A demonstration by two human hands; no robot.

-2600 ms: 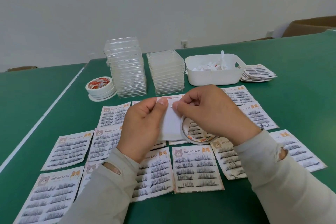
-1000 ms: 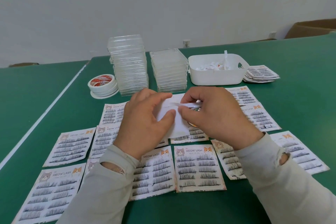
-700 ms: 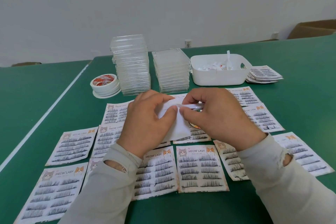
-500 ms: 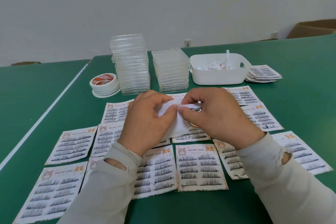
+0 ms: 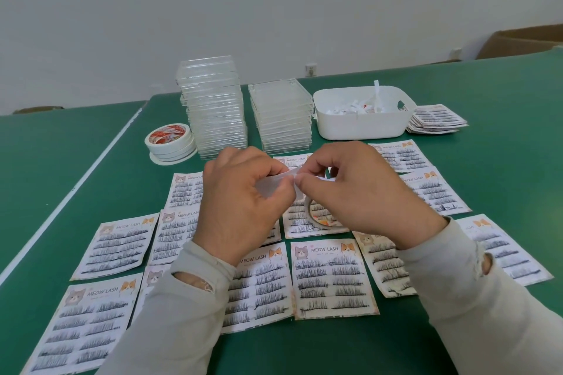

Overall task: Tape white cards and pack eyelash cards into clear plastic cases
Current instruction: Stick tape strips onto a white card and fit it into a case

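Now the white card [image 5: 275,185] sits tilted nearly edge-on between the two hands, where half a second back it showed more of its face, and 2.6 seconds ago it was held flat toward the camera. The left hand [image 5: 240,207] pinches it from the left, thumb against curled fingers, and the right hand [image 5: 350,192] pinches at its near corner, thumb and forefinger closed on what looks like a tape end or backing strip; which of the two I cannot tell. A tape roll [image 5: 323,218] shows again under the right hand, above the eyelash cards [image 5: 332,280] spread on the green table [image 5: 502,167]; it was largely hidden in the frames just before. To my eye this is the taping step, not finished. The clear plastic cases [image 5: 213,106] stand stacked and untouched at the back beside the spare tape rolls [image 5: 169,140] and the white bin [image 5: 362,125], so packing has not begun.
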